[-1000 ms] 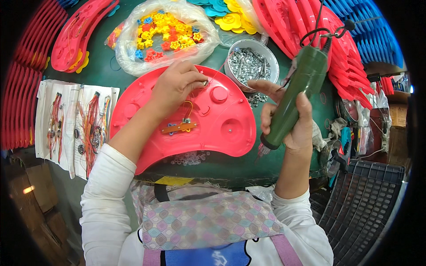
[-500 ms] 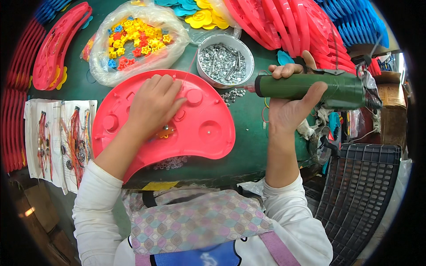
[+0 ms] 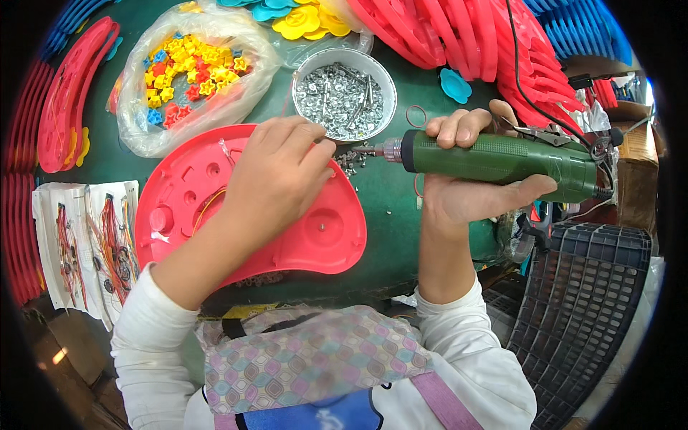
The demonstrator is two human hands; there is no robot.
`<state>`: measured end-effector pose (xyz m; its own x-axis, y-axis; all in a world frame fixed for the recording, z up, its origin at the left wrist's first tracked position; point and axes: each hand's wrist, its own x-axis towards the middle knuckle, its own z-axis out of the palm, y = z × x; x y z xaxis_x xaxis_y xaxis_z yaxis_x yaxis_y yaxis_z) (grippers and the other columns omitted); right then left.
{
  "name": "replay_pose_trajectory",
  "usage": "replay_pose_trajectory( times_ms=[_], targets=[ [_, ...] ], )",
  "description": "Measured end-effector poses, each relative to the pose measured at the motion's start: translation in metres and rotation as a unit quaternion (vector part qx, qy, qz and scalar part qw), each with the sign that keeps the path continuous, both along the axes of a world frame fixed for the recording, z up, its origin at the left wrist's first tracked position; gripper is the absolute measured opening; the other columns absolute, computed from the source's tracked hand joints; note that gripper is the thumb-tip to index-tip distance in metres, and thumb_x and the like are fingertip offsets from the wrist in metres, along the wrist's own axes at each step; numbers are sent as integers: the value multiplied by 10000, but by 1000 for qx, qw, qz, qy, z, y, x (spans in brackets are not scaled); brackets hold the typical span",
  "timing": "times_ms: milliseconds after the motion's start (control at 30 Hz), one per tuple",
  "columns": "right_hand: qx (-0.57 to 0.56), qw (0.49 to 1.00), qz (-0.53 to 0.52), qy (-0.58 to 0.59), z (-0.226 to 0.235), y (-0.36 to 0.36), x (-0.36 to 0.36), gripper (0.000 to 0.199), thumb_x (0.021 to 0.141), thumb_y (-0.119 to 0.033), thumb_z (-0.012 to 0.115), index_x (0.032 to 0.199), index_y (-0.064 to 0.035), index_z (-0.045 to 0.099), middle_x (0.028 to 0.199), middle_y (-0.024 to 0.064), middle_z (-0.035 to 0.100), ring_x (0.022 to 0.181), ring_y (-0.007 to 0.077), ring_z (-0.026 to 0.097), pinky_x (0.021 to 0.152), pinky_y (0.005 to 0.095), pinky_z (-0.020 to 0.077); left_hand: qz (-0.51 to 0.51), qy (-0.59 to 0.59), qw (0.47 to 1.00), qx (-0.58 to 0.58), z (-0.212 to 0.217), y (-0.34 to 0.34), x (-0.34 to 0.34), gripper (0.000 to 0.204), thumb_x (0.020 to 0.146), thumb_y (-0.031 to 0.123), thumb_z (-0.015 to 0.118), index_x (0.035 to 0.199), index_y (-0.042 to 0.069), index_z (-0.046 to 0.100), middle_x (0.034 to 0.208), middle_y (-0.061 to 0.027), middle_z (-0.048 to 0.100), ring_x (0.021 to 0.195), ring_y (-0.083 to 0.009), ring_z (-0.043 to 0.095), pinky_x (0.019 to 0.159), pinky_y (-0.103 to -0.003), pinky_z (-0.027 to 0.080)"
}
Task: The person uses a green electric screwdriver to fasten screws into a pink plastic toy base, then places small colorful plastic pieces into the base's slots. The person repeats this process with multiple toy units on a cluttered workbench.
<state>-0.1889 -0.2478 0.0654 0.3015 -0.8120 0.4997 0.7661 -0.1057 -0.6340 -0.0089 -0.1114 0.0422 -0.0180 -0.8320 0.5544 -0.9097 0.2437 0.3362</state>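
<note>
Fingertips of the left hand (image 3: 276, 172) are bunched together and curled down at the far right rim of the red half-moon plastic panel (image 3: 315, 240), close by the screwdriver's tip; whether they pinch a screw I cannot tell, since the knuckles hide what is under them. The palm lies over the panel's middle, which looks like a way of pinning it flat against the green tabletop (image 3: 387, 208).

Wrapped fully round the dark green electric screwdriver (image 3: 502, 158) are the fingers of the right hand (image 3: 459, 193), thumb underneath on the near side and fingertips over the far side. That grip keeps the tool level, its long axis running left to right across the scene. Its metal bit points left, toward the left hand's fingertips and a few loose screws (image 3: 351, 159) on the table beside the panel's edge. A black cable leaves the tool's right end and runs up to the far side.

Just beyond the bit, on the far side, stands a round metal bowl heaped with silver screws (image 3: 344, 93), close enough for either hand. Farther left lies a clear plastic bag of small yellow, red and blue star-shaped pieces (image 3: 190, 72). Stacks of red curved panels (image 3: 473, 36) fill the far right, and a black plastic crate (image 3: 580, 301) sits near right.
</note>
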Motion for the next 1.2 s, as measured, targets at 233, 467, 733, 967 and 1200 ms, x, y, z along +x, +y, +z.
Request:
replay_pose_trajectory(
  times_ms=[233, 467, 733, 967, 1200],
  targets=[
    [-27, 998, -64, -9, -9, -10, 19, 1059, 807, -954, 383, 1257, -14, 571, 786, 99, 606, 686, 258, 596, 716, 465, 517, 16, 54, 998, -8, -16, -12, 1, 191, 779, 81, 717, 958, 46, 663, 959, -76, 656, 930, -281, 601, 841, -418, 474],
    [-76, 969, -58, 227, -27, -13, 58, 952, 898, -847, 427, 1261, 32, 465, 783, 120, 607, 719, 251, 651, 741, 405, 558, 38, -67, 990, 115, -10, -59, 26, 103, 810, 88, 667, 895, 67, 722, 805, -99, 711, 919, -292, 664, 905, -454, 466],
    [-16, 996, -27, 83, -16, -16, 50, 1035, 828, -934, 384, 1267, -3, 496, 796, 105, 609, 716, 255, 638, 735, 440, 544, -22, 30, 976, 214, -4, -67, 35, 227, 811, 163, 779, 1033, 116, 767, 889, -72, 708, 1022, -274, 624, 1049, -476, 391],
    [-30, 999, -25, 10, 3, -11, 45, 1047, 811, -952, 378, 1255, -19, 545, 778, 93, 621, 678, 247, 641, 696, 434, 547, -26, 70, 994, 74, -16, -58, 36, 170, 775, 155, 816, 928, 128, 747, 877, -32, 692, 1017, -254, 600, 1038, -465, 382],
    [-28, 999, 19, -20, 13, 3, 51, 1057, 798, -961, 381, 1268, -33, 567, 784, 83, 618, 685, 239, 636, 700, 411, 541, 4, 142, 988, 62, -6, -28, 44, 170, 754, 104, 812, 890, 132, 714, 894, -1, 694, 997, -247, 582, 963, -444, 396]
  ],
)
